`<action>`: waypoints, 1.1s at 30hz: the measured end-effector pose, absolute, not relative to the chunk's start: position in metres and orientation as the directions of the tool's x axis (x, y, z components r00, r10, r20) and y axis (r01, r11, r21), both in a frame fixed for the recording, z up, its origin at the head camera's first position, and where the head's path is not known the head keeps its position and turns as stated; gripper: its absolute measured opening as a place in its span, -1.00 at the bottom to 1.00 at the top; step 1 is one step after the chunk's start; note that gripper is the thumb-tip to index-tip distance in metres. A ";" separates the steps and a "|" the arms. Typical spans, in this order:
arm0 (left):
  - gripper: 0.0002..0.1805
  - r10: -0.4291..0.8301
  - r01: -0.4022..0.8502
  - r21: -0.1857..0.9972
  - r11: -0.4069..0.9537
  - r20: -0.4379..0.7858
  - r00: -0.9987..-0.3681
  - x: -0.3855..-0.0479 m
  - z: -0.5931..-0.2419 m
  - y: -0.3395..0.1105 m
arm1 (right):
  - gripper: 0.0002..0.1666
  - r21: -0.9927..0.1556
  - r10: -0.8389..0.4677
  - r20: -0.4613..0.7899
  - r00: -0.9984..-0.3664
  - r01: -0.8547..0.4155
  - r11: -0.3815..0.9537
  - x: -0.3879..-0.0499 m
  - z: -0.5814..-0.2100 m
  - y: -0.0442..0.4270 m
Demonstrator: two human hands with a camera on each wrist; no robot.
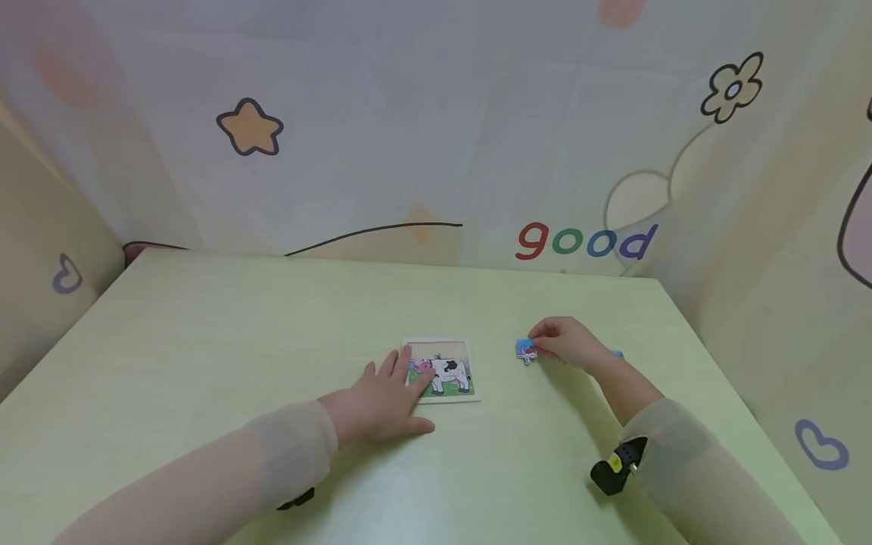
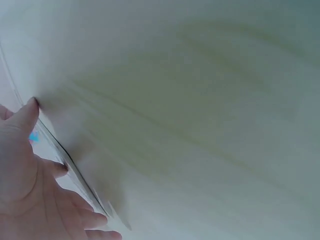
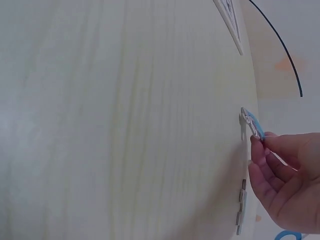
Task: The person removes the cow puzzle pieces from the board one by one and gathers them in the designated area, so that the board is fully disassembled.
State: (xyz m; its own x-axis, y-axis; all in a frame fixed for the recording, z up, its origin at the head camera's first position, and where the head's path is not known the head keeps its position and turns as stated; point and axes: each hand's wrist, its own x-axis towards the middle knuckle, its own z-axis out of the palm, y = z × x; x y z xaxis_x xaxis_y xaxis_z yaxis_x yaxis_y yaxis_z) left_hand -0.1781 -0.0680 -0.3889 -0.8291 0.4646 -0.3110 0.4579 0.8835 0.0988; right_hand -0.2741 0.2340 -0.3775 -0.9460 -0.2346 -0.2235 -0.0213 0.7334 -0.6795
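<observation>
A small square puzzle board (image 1: 446,390) with a picture of a black-and-white cow lies on the table. My left hand (image 1: 386,399) rests on its left side with fingers spread; in the left wrist view the fingers of that hand (image 2: 37,185) lie along the board's edge (image 2: 82,180). To the right of the board, my right hand (image 1: 571,344) pinches a blue puzzle piece (image 1: 525,349) between thumb and fingers. The right wrist view shows this piece (image 3: 253,123) tilted, held by its edge just off or at the table surface; contact cannot be told.
Another blue piece (image 1: 618,353) shows partly behind the right wrist. A flat piece (image 3: 241,207) lies on the table below the right hand in the right wrist view. The pale table (image 1: 272,318) meets a printed cloth backdrop (image 1: 381,136) at the back and sides.
</observation>
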 end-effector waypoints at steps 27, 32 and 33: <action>-0.15 0.524 0.539 0.058 0.840 -0.344 -0.779 -0.174 -0.387 -0.047 | -0.77 -0.553 -0.377 -0.140 -0.916 -0.244 0.797 -0.254 -0.381 0.170; -0.15 0.516 0.535 0.053 0.843 -0.361 -0.777 -0.172 -0.385 -0.046 | -0.70 -0.527 -0.431 -0.182 -0.884 -0.282 0.802 -0.244 -0.385 0.156; -0.15 0.514 0.535 0.050 0.843 -0.364 -0.777 -0.172 -0.385 -0.046 | -0.69 -0.522 -0.433 -0.187 -0.882 -0.284 0.804 -0.243 -0.385 0.154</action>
